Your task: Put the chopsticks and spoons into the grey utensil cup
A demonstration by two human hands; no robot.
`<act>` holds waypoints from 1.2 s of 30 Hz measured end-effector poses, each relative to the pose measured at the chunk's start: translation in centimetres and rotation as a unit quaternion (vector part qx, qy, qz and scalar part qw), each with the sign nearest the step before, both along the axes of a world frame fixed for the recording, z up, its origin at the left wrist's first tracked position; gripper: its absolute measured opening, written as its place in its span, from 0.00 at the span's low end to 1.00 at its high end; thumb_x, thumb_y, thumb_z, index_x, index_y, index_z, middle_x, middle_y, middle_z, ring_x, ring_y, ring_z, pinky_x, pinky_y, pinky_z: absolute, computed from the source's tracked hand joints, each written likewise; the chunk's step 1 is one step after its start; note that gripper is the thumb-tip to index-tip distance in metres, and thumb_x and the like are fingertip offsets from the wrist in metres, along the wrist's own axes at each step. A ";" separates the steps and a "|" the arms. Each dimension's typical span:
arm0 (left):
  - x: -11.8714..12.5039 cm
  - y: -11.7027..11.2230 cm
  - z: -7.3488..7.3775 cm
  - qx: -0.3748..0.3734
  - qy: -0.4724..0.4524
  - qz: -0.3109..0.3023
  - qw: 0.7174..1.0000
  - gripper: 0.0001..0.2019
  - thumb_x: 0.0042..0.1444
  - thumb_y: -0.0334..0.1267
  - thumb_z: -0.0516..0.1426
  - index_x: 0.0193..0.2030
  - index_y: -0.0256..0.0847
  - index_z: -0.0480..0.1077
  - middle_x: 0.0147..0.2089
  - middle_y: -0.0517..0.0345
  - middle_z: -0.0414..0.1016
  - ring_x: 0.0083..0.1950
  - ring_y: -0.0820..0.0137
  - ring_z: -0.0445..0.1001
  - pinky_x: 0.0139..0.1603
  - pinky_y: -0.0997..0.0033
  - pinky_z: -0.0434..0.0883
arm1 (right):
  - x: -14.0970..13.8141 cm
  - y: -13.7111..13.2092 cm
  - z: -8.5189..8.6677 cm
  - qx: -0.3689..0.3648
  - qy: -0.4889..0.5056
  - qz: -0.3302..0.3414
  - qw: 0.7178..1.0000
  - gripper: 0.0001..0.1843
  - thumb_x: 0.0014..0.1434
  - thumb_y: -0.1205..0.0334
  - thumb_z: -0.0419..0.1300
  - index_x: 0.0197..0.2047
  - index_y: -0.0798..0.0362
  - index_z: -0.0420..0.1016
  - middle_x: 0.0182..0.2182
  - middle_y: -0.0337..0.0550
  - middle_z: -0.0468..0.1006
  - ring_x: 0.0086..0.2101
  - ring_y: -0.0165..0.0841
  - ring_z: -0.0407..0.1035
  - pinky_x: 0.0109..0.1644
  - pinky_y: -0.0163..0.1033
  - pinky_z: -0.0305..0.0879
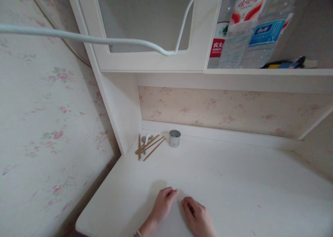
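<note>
Low in the head view, my left hand (164, 203) rests on the white desk with its fingers curled into a loose fist. Just to its right is my right hand (197, 214), likewise curled, with a small gap between the two. No object shows in either hand. Farther back on the left lie several wooden chopsticks (154, 149), crossing one another at angles. Among them are a metal spoon (144, 145) and a white spoon (147, 138). A grey perforated utensil holder (174, 139) stands upright to the right of the chopsticks.
The white desk (221, 195) has a shelf unit above it. A glass-fronted cabinet door (153, 62) hangs over the left side, and plastic bottles (241, 32) stand on the right shelf. A white cable-like bar (104, 40) crosses the upper left. Flowered wall (52, 126) borders the left.
</note>
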State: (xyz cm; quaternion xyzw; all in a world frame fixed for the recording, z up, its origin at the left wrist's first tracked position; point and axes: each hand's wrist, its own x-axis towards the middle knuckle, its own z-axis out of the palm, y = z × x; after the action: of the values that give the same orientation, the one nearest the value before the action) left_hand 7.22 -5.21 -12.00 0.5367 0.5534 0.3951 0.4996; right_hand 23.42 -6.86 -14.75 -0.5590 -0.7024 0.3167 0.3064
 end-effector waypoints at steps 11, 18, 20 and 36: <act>-0.1 -0.1 0.1 -0.009 -0.009 0.008 1.000 0.20 0.58 0.50 0.52 0.22 0.43 0.52 0.20 0.69 0.48 0.25 0.75 0.49 0.28 0.71 0.50 | 0.1 -0.3 0.0 0.000 -0.011 0.006 1.000 0.20 0.66 0.47 0.46 0.38 0.49 0.74 0.29 0.41 0.79 0.30 0.36 0.74 0.35 0.36 0.63; 0.1 -0.2 1.0 0.000 0.012 -0.017 1.000 0.19 0.57 0.50 0.52 0.22 0.43 0.52 0.22 0.68 0.48 0.27 0.74 0.50 0.29 0.71 0.50 | 0.1 -0.3 0.3 0.007 0.001 -0.007 1.000 0.20 0.66 0.47 0.47 0.38 0.50 0.74 0.29 0.41 0.79 0.30 0.35 0.74 0.35 0.35 0.64; 0.1 -0.1 0.8 0.003 0.011 -0.019 1.000 0.20 0.57 0.50 0.52 0.22 0.43 0.51 0.22 0.68 0.47 0.27 0.74 0.49 0.29 0.71 0.50 | 0.1 -0.4 0.3 0.009 0.002 -0.006 1.000 0.20 0.66 0.48 0.47 0.38 0.50 0.74 0.29 0.42 0.80 0.30 0.35 0.74 0.35 0.35 0.64; 0.2 -0.1 0.4 -0.005 0.016 -0.010 1.000 0.20 0.57 0.52 0.52 0.22 0.43 0.52 0.21 0.68 0.47 0.26 0.74 0.50 0.29 0.71 0.50 | 0.0 -0.2 0.2 0.010 -0.016 0.003 1.000 0.21 0.66 0.47 0.45 0.37 0.50 0.74 0.29 0.43 0.80 0.31 0.36 0.75 0.35 0.36 0.65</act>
State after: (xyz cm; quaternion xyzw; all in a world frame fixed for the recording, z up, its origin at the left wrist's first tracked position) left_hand 7.39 -5.31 -11.56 0.5458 0.5578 0.3787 0.4975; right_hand 23.38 -7.03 -14.50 -0.5588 -0.7120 0.3018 0.2995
